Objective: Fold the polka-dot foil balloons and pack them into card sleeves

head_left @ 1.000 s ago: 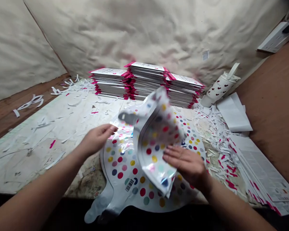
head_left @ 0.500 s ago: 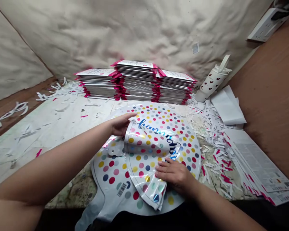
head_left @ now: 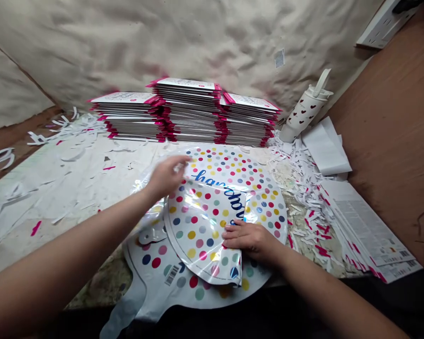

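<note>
A white foil balloon (head_left: 212, 295) with coloured dots lies on the table, its tail hanging over the front edge. On top of it is a folded dotted foil balloon (head_left: 194, 221), with blue lettering near the fold. My right hand (head_left: 252, 241) rests flat on the folded balloon's right part, fingers stretched out. Just above the fold's upper left edge, my left hand (head_left: 167, 176) is smeared by motion; whether its fingers touch the foil I cannot tell. A barcode (head_left: 172, 275) shows at the lower left of the balloon beneath.
Several stacks of pink-edged flat packets (head_left: 191, 113) stand at the back. A white tumbler with hearts (head_left: 305, 113) leans at the right, near shredded paper strips (head_left: 304, 212). Printed cards (head_left: 371, 230) lie along the right side. More strips (head_left: 56, 129) are scattered at the left.
The folded part has flattened and its fold lies further left in view. My left hand has moved up and left off the fold's edge. My right hand stays on the foil.
</note>
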`<move>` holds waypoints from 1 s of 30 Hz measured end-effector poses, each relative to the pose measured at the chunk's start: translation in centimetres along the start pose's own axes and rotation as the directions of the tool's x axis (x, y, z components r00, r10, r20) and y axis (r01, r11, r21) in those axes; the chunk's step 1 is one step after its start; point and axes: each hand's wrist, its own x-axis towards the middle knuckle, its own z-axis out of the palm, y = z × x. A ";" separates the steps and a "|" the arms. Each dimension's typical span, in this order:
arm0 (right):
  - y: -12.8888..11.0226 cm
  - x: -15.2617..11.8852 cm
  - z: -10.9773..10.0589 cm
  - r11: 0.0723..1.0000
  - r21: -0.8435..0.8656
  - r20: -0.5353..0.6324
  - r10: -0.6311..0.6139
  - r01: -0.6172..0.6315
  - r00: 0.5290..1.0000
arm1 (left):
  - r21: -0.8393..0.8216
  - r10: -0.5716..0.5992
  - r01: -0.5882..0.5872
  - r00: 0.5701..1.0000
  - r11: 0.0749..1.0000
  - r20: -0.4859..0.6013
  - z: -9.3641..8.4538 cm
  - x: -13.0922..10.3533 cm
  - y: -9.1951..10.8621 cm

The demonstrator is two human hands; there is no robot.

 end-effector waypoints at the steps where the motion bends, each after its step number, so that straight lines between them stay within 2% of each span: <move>1: 0.0 0.1 -0.1 1.000 0.015 0.013 -0.008 0.008 1.000 | 0.173 0.215 -0.249 0.957 0.953 0.192 1.6 -0.7 0.3; 2: 0.0 0.1 -0.2 1.000 0.023 0.021 -0.014 0.013 1.000 | 0.273 0.356 -0.489 0.836 0.828 0.418 3.4 -1.3 0.6; 3: -0.1 0.0 -0.3 1.000 0.023 0.021 -0.012 0.012 1.000 | 0.313 0.401 -0.651 0.706 0.691 0.583 5.1 -1.8 0.7; 4: -0.2 -0.2 -0.4 1.000 0.014 0.011 -0.002 0.002 1.000 | 0.335 0.390 -0.733 0.625 0.592 0.676 6.7 -2.2 0.8; 5: -0.3 -0.5 -0.5 1.000 -0.003 -0.010 0.012 -0.012 1.000 | 0.369 0.359 -0.761 0.599 0.534 0.715 8.0 -2.5 0.7; 6: -0.5 -0.9 -0.6 0.999 -0.023 -0.036 0.022 -0.023 0.999 | 0.422 0.326 -0.751 0.621 0.507 0.713 9.0 -2.6 0.6; 8: -0.8 -1.7 -0.7 0.998 -0.053 -0.074 0.033 -0.037 0.997 | 0.524 0.268 -0.692 0.696 0.497 0.666 10.1 -2.5 0.2; 10: -0.9 -2.4 -1.0 0.997 -0.049 -0.073 0.052 -0.056 0.996 | 0.569 0.230 -0.652 0.734 0.501 0.639 9.7 -2.4 -0.2; 12: -0.8 -2.5 -1.5 0.989 -0.010 -0.035 0.144 -0.145 0.989 | 0.579 0.197 -0.641 0.738 0.504 0.645 8.0 -2.6 -0.9; 15: -0.6 -1.6 -3.0 0.944 0.071 0.024 0.322 -0.323 0.946 | 0.615 0.141 -0.615 0.754 0.495 0.641 3.9 -4.0 -2.3; 18: -0.5 0.5 -4.5 0.909 0.181 0.094 0.363 -0.375 0.927 | 0.666 0.093 -0.570 0.789 0.481 0.608 0.1 -6.0 -3.6; 22: 0.4 4.0 -4.8 0.870 0.342 0.151 0.322 -0.356 0.934 | 0.654 0.101 -0.572 0.786 0.496 0.610 -1.7 -7.5 -4.7; 24: 1.3 5.3 -4.2 0.826 0.302 0.151 0.452 -0.477 0.879 | 0.658 0.092 -0.533 0.809 0.532 0.581 -2.5 -7.3 -5.1; 26: 2.1 6.1 -3.3 0.757 0.197 0.129 0.610 -0.623 0.782 | 0.690 0.034 -0.366 0.895 0.625 0.444 -4.1 -6.9 -5.1; 27: 2.5 6.3 -3.0 0.724 0.146 0.116 0.665 -0.675 0.738 | 0.702 0.006 -0.225 0.954 0.676 0.300 -5.0 -6.9 -4.9; 28: 2.7 6.6 -2.7 0.700 0.108 0.105 0.698 -0.706 0.709 | 0.693 0.000 -0.079 0.994 0.717 0.113 -5.9 -7.2 -4.5; 29: 2.9 6.8 -2.5 0.688 0.082 0.102 0.714 -0.721 0.692 | 0.667 0.031 0.036 0.996 0.744 -0.088 -6.4 -7.6 -3.8; 30: 3.1 6.9 -2.3 0.681 0.062 0.104 0.723 -0.730 0.683 | 0.642 0.107 0.091 0.959 0.761 -0.263 -6.5 -8.2 -3.0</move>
